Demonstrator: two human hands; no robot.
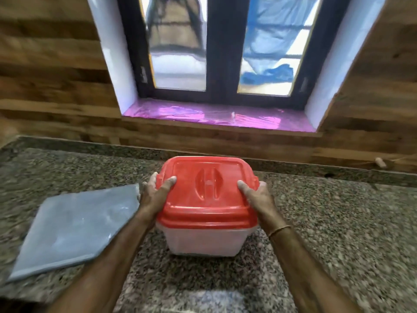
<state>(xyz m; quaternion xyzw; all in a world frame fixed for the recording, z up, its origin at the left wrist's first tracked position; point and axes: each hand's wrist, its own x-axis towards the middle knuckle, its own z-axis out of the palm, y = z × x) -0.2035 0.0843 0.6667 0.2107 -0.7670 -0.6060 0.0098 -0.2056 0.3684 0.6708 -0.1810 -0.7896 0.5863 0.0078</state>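
A translucent white plastic container (204, 241) with a red lid (207, 190) stands on the speckled granite counter (327, 222) in the middle of the view. My left hand (155, 193) grips the lid's left side, thumb lying on top and fingers wrapped over the edge. On the lid's right side my right hand (257, 195) holds it the same way, thumb on top. A thin bracelet circles my right wrist. The container's contents do not show through its cloudy wall.
A flat grey sheet or pouch (74, 231) lies on the counter to the left of the container. Wood-panelled wall runs behind the counter. Above it is a dark-framed window with a pink-covered sill (216, 116). A small pale object (380, 162) sits at the back right.
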